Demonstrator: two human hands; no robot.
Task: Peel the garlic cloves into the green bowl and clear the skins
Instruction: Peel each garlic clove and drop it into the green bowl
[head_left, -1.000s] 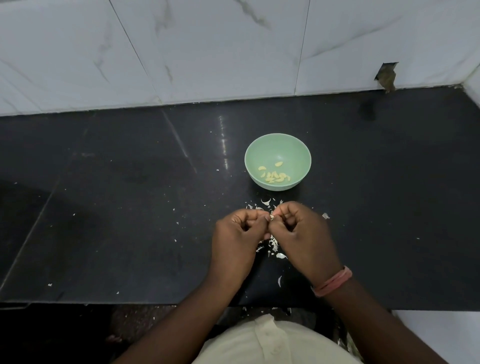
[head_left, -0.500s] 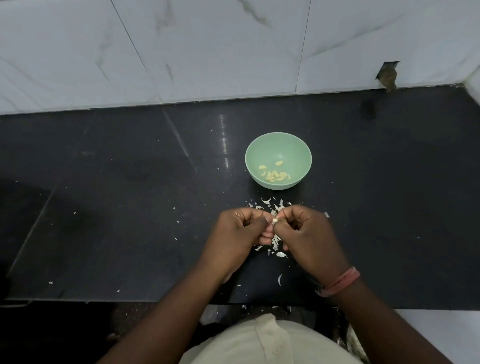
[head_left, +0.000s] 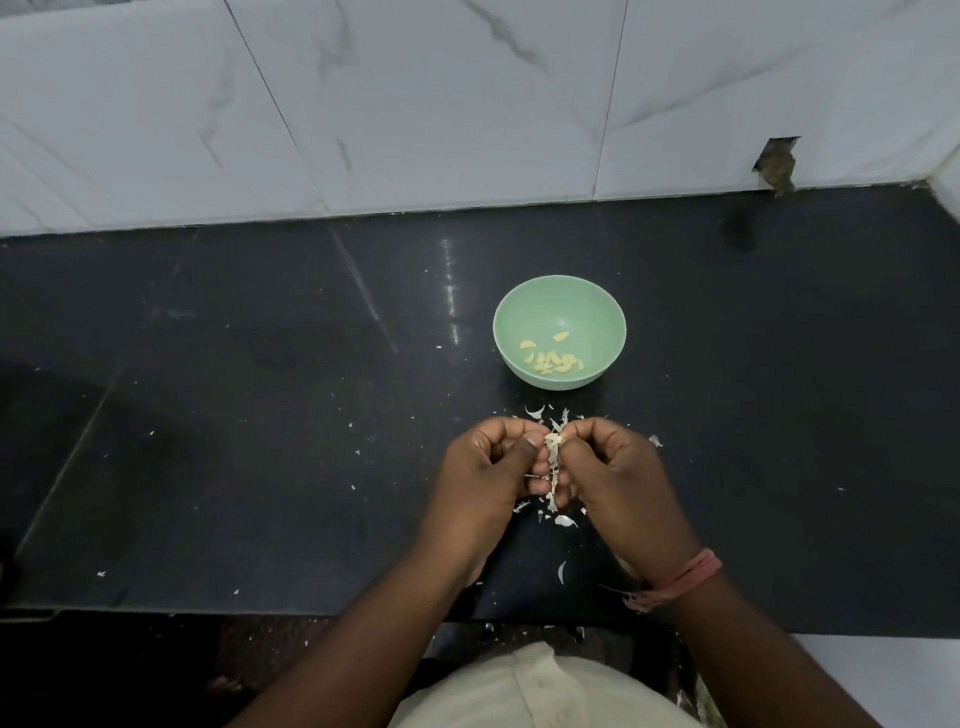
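Person is wearing a frayed pink-red thread band (head_left: 684, 578) on right wrist; forearms bare; cream buttoned garment (head_left: 540, 691) showing below.

White marble-look wall (head_left: 415, 104), black counter (head_left: 234, 415).

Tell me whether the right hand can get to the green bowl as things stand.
Probably yes. The green bowl sits just beyond the right hand with bare countertop between; but its fingers pinch the garlic clove.

Black stone countertop (head_left: 218, 426) across the middle of the frame; white marbled wall tiles (head_left: 415, 104) along the top; ragged hole in the tile (head_left: 775, 163) at upper right; pale garment (head_left: 540, 691) at bottom centre
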